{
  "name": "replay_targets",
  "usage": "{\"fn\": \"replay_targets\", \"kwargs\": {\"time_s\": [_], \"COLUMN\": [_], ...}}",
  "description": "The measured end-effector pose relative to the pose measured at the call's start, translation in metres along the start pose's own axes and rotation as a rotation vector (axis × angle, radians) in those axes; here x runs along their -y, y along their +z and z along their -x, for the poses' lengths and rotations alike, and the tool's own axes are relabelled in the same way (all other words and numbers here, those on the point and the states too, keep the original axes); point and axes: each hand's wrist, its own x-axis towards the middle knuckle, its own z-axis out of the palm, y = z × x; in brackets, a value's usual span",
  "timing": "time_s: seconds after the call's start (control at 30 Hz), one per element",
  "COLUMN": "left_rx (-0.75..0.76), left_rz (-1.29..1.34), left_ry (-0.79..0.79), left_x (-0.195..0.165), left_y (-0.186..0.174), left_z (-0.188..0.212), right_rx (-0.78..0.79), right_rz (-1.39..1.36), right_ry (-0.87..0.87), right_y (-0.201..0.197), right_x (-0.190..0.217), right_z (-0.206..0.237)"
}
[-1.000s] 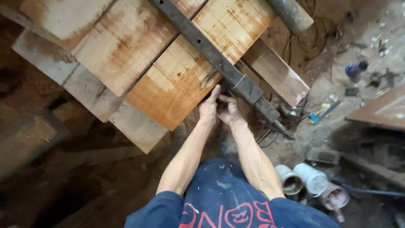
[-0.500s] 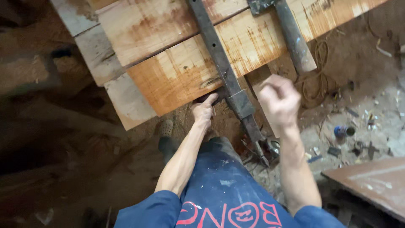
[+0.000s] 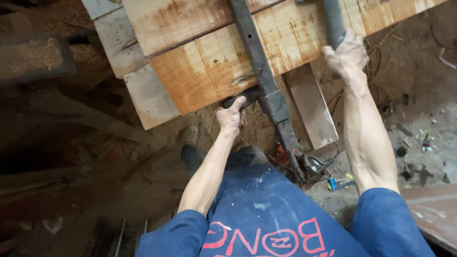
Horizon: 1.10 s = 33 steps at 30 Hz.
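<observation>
Left hand (image 3: pixel 232 115) fingers closed on dark clamp jaw piece (image 3: pixel 245 96) under glued plank panel (image 3: pixel 228 57). Right hand (image 3: pixel 346 53) grips grey pipe handle (image 3: pixel 333 21). Steel bar clamp (image 3: pixel 263 81) looks heavy, rigid; grasp by bar.

A long dark steel clamp bar (image 3: pixel 259 66) is laid across orange-stained planks (image 3: pixel 209 71); its dark handle (image 3: pixel 245 97) is gripped under the left fingers (image 3: pixel 235 105).

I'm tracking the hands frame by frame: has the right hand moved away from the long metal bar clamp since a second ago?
Yes. The right hand left the bar clamp beside the left hand and rose rightward to the second dark bar.
</observation>
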Motion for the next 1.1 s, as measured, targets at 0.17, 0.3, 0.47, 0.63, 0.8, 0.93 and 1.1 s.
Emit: {"fn": "replay_targets", "kwargs": {"time_s": [0.17, 0.3, 0.47, 0.63, 0.8, 0.93, 1.1], "left_rx": [0.08, 0.192, 0.28, 0.337, 0.438, 0.457, 0.539], "left_rz": [0.075, 0.06, 0.103, -0.042, -0.059, -0.069, 0.059], "left_ry": [-0.051, -0.362, -0.447, -0.383, -0.564, -0.551, -0.742], "left_x": [-0.008, -0.011, -0.013, -0.024, -0.025, -0.021, -0.026], "left_y": [-0.002, -0.006, -0.01, -0.015, -0.019, -0.021, -0.023], "left_z": [0.003, -0.007, -0.018, -0.021, -0.028, -0.035, -0.039], "right_rx": [0.293, 0.371, 0.226, 0.17, 0.445, 0.428, 0.273], "right_rz": [-0.575, -1.008, -1.376, -1.466, -2.014, -2.201, -2.357], "right_ry": [0.193, 0.142, 0.135, 0.348, 0.608, 0.511, 1.05], "right_y": [-0.012, -0.019, 0.003, 0.026, 0.069, 0.121, 0.192], "right_x": [0.023, 0.029, 0.052, 0.089, 0.14, 0.173, 0.177], "right_z": [0.04, 0.12, 0.247, 0.331, 0.394, 0.404, 0.365]}}
